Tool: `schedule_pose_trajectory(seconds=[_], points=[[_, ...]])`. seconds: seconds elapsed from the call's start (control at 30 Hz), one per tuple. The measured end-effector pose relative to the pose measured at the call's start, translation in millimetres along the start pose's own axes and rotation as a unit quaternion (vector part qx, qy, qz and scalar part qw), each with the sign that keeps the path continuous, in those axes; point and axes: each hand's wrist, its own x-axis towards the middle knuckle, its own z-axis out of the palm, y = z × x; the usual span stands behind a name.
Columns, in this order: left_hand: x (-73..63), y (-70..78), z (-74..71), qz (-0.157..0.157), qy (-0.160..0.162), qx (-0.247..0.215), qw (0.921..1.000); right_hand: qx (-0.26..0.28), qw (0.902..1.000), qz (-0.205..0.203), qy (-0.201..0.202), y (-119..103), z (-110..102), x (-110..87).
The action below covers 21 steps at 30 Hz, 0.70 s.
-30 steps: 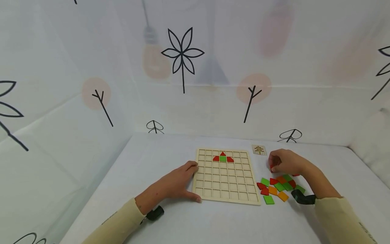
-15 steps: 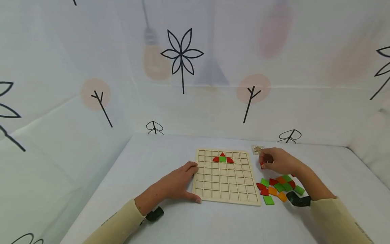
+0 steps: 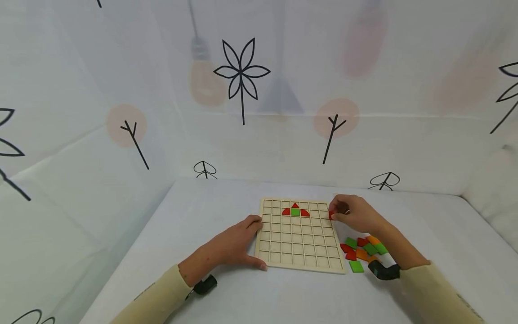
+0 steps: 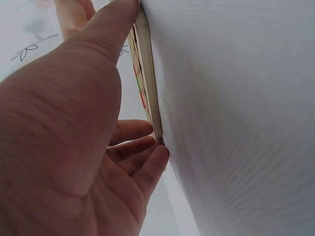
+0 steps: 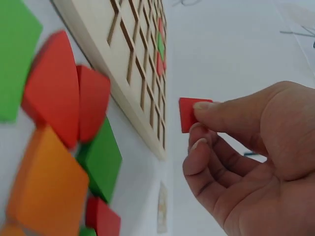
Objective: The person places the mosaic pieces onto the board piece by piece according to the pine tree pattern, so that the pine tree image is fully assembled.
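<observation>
Wooden grid [image 3: 297,237] holds four tiles [image 3: 295,212]; right fingers [image 5: 199,169] pinch another, red tile [image 5: 187,115].

Red tile [image 5: 187,114] carried leftward to the board's [image 3: 297,249] right edge, as seen from the head
The right hand's [image 3: 356,215] forearm [image 3: 404,252] now hides more loose tiles [image 3: 370,249].

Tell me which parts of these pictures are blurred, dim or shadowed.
Head view: light soft and even, a faint shadow beside the right sleeve; left wrist view: dimmer, the left hand shaded, fine ripple lines across the white tabletop; right wrist view: the near orange tile blurred, the pinched red tile crisper.
</observation>
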Motion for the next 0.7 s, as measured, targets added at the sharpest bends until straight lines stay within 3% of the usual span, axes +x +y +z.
schedule_pose_trajectory(seconds=[0.27, 0.7], points=[[0.3, 0.5, 0.7, 0.0, 0.0, -0.003, 1.0, 0.015, 0.9994, 0.008, 0.031, -10.1, 17.6, 4.8], [0.5, -0.5, 1.1, 0.0, -0.001, -0.003, 1.0, 0.008, 0.9996, -0.011, 0.024, -9.7, 36.9, 10.6]])
